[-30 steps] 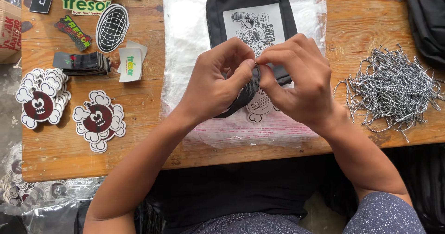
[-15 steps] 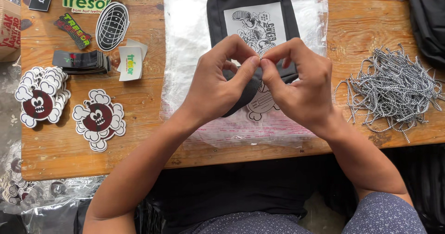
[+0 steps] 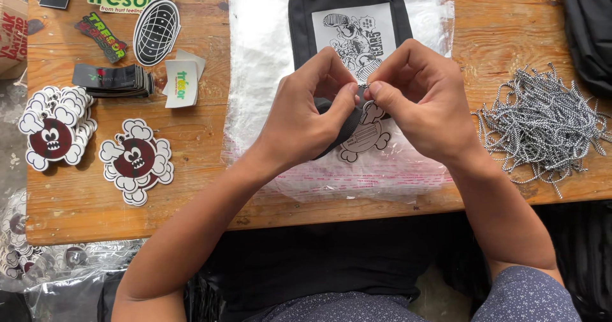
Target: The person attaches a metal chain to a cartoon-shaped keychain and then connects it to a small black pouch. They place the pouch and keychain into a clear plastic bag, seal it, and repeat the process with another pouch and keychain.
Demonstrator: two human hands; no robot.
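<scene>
A black pouch with a white printed patch lies lengthwise on a clear plastic bag. My left hand grips the pouch's near end, thumb and forefinger pinched. My right hand meets it fingertip to fingertip and pinches a thin cord there, too small to make out well. A white cloud-shaped tag with a line drawing lies just under both hands, partly hidden by them.
A loose pile of black-and-white cords lies to the right on the wooden table. Stacks of cloud-shaped skull stickers, black cards and other stickers fill the left. Another black bag sits far right.
Both hands have shifted slightly away from me along the pouch and their fingertips have drawn closer together. More of the cloud-shaped tag shows below them.
</scene>
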